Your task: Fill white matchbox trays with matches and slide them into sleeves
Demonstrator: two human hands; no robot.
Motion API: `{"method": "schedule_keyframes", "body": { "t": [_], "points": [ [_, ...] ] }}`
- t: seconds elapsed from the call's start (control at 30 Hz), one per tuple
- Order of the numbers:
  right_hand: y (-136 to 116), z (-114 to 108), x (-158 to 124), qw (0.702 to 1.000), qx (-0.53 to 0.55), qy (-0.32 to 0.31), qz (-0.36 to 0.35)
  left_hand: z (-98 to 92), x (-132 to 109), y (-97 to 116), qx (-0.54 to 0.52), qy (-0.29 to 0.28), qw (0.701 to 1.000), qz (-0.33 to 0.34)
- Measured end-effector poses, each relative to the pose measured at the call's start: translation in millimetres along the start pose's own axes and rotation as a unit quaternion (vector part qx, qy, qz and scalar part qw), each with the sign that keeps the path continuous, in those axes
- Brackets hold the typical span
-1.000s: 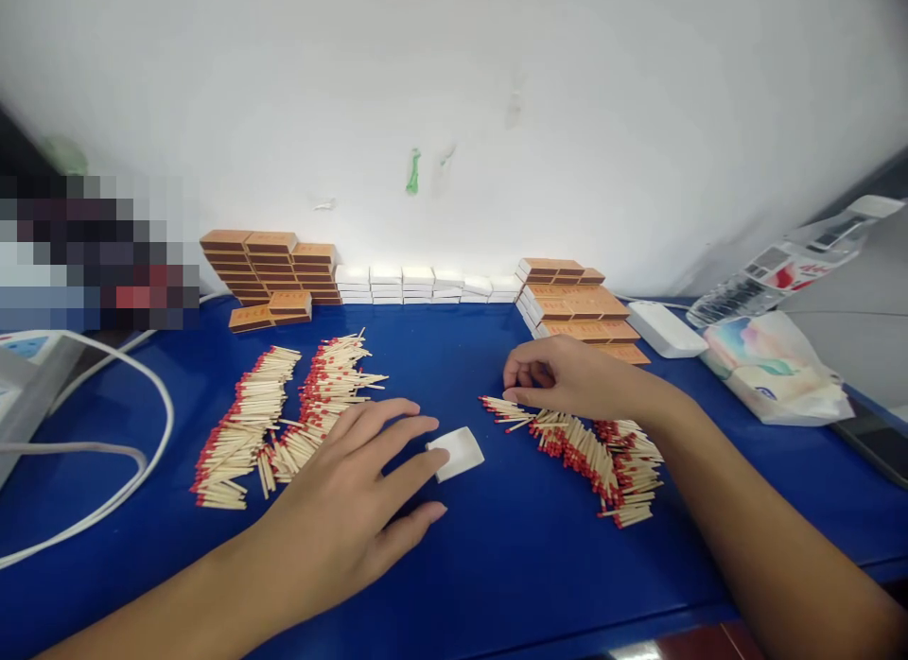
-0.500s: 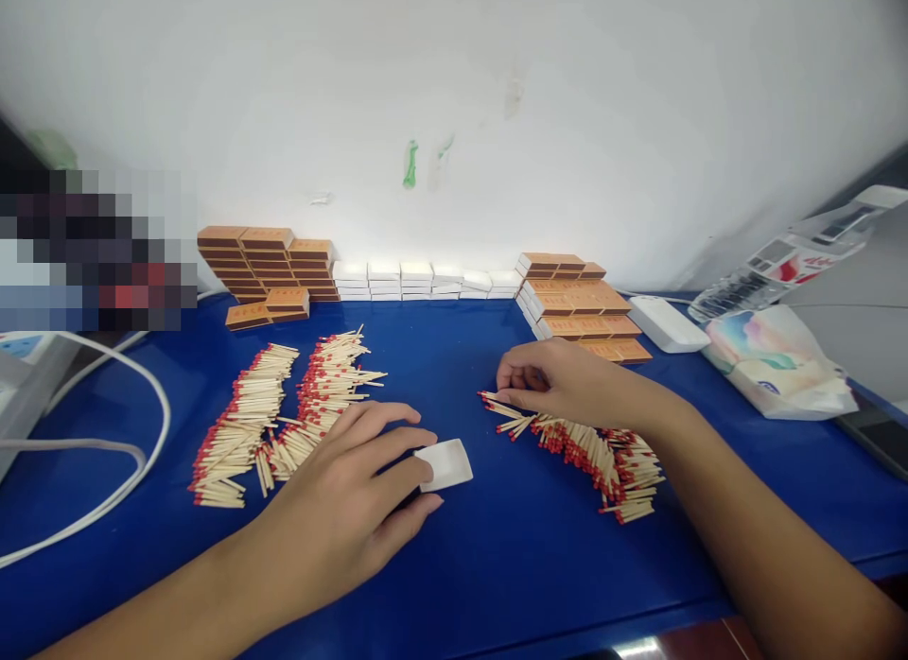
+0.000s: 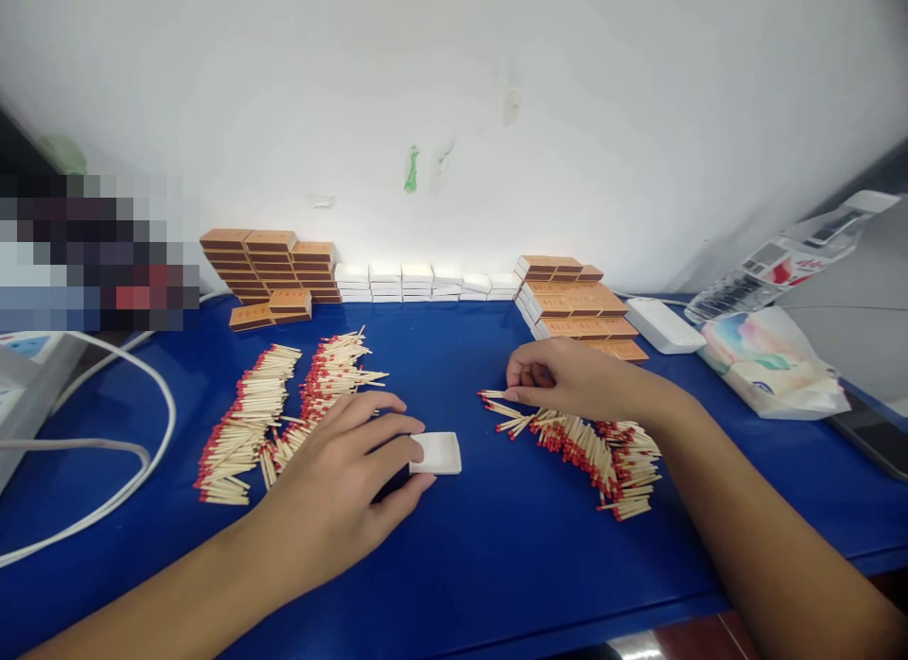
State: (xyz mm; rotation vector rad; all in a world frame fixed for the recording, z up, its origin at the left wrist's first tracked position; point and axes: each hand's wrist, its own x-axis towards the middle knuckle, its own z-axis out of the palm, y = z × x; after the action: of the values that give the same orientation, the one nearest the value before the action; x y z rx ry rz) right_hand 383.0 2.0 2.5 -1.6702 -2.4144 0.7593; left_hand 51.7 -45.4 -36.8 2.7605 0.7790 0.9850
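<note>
My left hand [image 3: 358, 466] holds a small white matchbox tray [image 3: 440, 453] at its left end, with fingertips around that end and the thumb near its front side. The tray's visible part is bare inside and lies close to the table. To the right, my right hand [image 3: 560, 374] has its fingers curled and thumb drawn in at the edge of a match pile [image 3: 578, 442]. One red-tipped match [image 3: 492, 393] reaches the thumb tip. Beyond my left hand lie two long heaps of matches, a left heap [image 3: 248, 419] and a nearer heap [image 3: 326, 386] partly covered by my hand.
Orange matchboxes [image 3: 270, 263] are stacked at the back left, with more boxes [image 3: 578, 301] at the back right. White trays [image 3: 416, 280] line the wall between them. A white device [image 3: 665, 325], tissue pack [image 3: 770, 362] and bottle [image 3: 766, 268] stand right; white cables [image 3: 166, 409] curve left.
The tray has turned in my left hand's fingers and shifted slightly left, now lying straighter. My right hand has slid a little to the right, exposing more of the match by the thumb.
</note>
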Motion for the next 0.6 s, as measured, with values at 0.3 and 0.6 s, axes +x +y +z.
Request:
{"method": "schedule_keyframes", "body": {
  "t": [0.3,0.6],
  "points": [
    [6.1,5.8,3.2,1.000,0.006,0.005,0.007,-1.5,0.3,-3.2,0.007,-0.007,1.000,-0.016],
    [1.2,6.1,5.0,0.999,0.014,0.038,-0.013,-2.0,-0.5,-5.6,0.023,-0.020,0.999,-0.022]
  ]
}}
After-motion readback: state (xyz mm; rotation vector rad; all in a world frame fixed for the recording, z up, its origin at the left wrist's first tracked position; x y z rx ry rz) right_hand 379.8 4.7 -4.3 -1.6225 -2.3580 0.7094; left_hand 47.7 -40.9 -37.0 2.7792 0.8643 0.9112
